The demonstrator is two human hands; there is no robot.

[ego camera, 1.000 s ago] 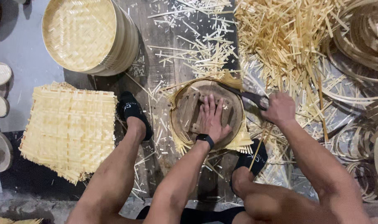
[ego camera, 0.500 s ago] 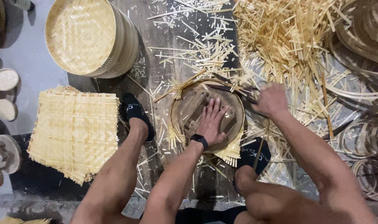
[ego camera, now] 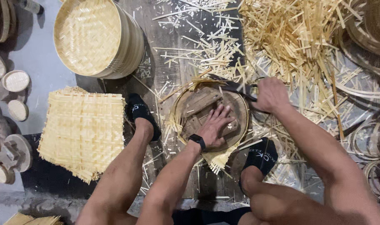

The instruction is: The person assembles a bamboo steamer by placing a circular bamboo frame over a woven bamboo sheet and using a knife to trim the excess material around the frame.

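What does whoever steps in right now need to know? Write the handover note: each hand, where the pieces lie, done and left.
Left hand: flat, fingers spread, pressing a round wooden form onto woven bamboo inside a hoop on the floor.
Right hand: closed on the handle of a dark blade at the hoop's far edge.
Nearby: stack of square woven mats to the left, finished round trays beyond, pile of cut strips ahead.
Done: mat edge looks cut away on the far side.
Left: mat corners still jut out at the near side.

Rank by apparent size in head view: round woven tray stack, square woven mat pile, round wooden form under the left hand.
1-2. Round woven tray stack and square woven mat pile: too alike.
3. Round wooden form.
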